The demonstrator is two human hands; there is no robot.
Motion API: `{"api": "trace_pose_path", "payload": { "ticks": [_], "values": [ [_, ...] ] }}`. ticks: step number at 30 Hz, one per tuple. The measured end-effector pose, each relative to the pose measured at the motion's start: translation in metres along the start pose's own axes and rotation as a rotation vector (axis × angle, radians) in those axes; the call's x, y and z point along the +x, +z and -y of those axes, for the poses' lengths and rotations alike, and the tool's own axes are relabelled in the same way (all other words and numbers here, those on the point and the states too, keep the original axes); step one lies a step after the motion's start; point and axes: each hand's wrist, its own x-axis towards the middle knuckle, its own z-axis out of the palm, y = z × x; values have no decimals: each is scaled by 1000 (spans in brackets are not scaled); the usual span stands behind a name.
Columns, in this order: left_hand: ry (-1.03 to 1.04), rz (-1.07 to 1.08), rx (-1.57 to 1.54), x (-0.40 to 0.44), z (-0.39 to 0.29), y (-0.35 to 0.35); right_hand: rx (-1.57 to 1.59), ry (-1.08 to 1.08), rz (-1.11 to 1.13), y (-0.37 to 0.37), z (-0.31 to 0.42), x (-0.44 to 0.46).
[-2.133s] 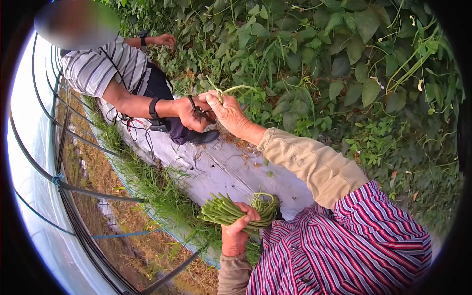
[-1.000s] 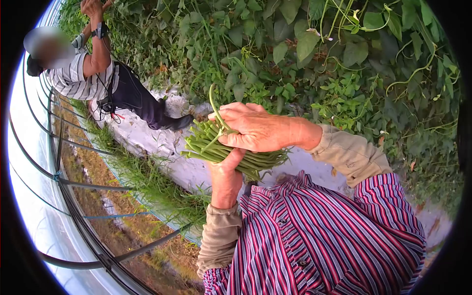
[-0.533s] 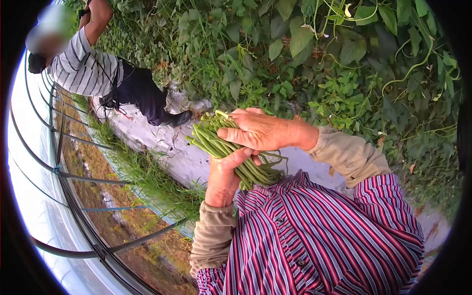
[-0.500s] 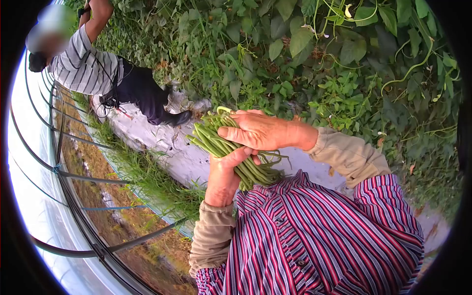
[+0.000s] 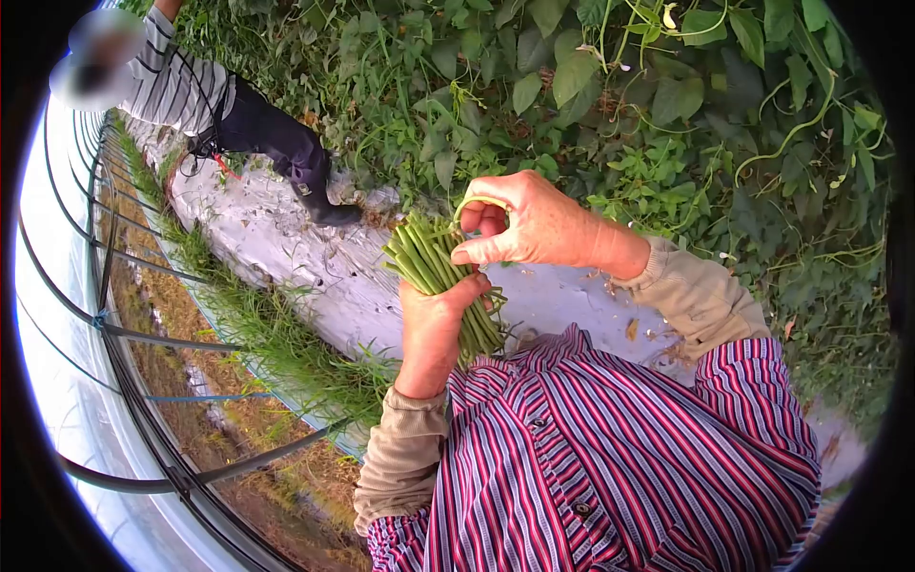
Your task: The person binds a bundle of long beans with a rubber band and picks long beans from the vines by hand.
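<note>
Bundle of green pods: a thick sheaf of long, slim pods (image 5: 425,257) is held upright at a slant within the left fingers; blunt ends are fanned out above the thumb, and thinner lengths hang below it.
Left hand: the bundle is clasped by the left hand (image 5: 431,319), with the thumb laid across the front; the other fingers are mostly hidden behind. The wrist is raised from below, the forearm covered by a tan sleeve (image 5: 405,453).
Right hand: the right hand (image 5: 524,224) is brought in from the side, palm turned inward and fingers curled, its thumb tip just beside the bundle. The forearm is slanted down to a second tan sleeve (image 5: 701,296).
Curved pod: one paler pod (image 5: 484,199) is arched around the right forefinger and appears to be pinched there; the exact contact is hidden.
Handling: the bundle is judged light, firm but bendable, with single pods likely to snap or slide out if bent sharply or held loosely; the middle, where the left thumb lies, seems the best hold.
Beyond the fingers: leafy vines (image 5: 572,105) are seen above the right fingers; below both hands, a pale ground sheet (image 5: 334,296); past the left fingertips, another person in a striped shirt (image 5: 181,91).
</note>
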Motion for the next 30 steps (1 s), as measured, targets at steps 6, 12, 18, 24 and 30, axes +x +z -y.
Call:
{"api": "trace_pose_path", "payload": {
  "ticks": [6, 12, 18, 24, 30],
  "values": [
    [82, -66, 286, -4, 5, -5, 166, 29, -46, 13, -8, 0],
    [178, -177, 473, -6, 8, -20, -182, 34, 188, 3, -9, -5],
    [248, -148, 676, -12, 11, -28, -558, 72, 410, 12, -14, -19],
    [214, -96, 624, -16, 16, -31, -296, 17, 364, 21, -23, -22],
    [99, -79, 242, -16, 14, -13, 750, 323, -192, 54, -29, -14]
  ]
}}
